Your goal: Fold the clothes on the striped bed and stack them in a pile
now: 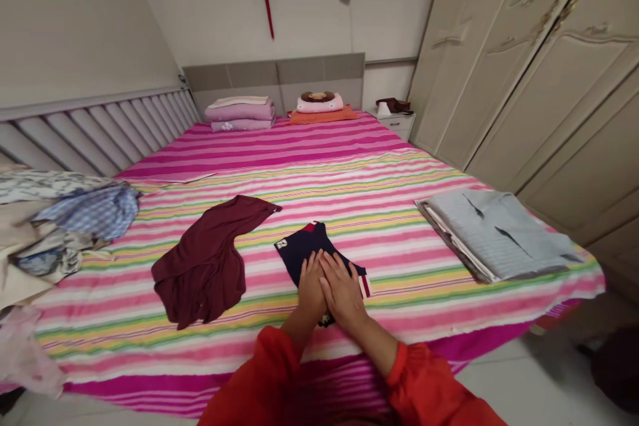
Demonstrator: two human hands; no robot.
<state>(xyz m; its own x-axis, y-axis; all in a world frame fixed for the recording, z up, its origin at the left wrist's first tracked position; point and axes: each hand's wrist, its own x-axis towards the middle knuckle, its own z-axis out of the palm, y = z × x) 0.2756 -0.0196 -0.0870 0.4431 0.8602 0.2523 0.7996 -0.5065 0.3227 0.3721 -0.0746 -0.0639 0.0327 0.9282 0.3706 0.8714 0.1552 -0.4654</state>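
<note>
A folded navy garment [305, 246] with red trim and a white number patch lies on the striped bed sheet [349, 186] near the front edge. My left hand [310, 286] and my right hand [344, 291] lie flat on it side by side, fingers stretched out, pressing its near part. Both sleeves are red-orange. A crumpled maroon garment [210, 259] lies on the sheet to the left of my hands, apart from them.
A stack of folded grey clothes [499, 233] sits at the bed's right edge. A heap of unfolded clothes [54, 226] is piled at the left. Folded pink blankets [242, 113] and a pillow [319, 103] lie at the headboard. Wardrobe doors [539, 66] stand on the right.
</note>
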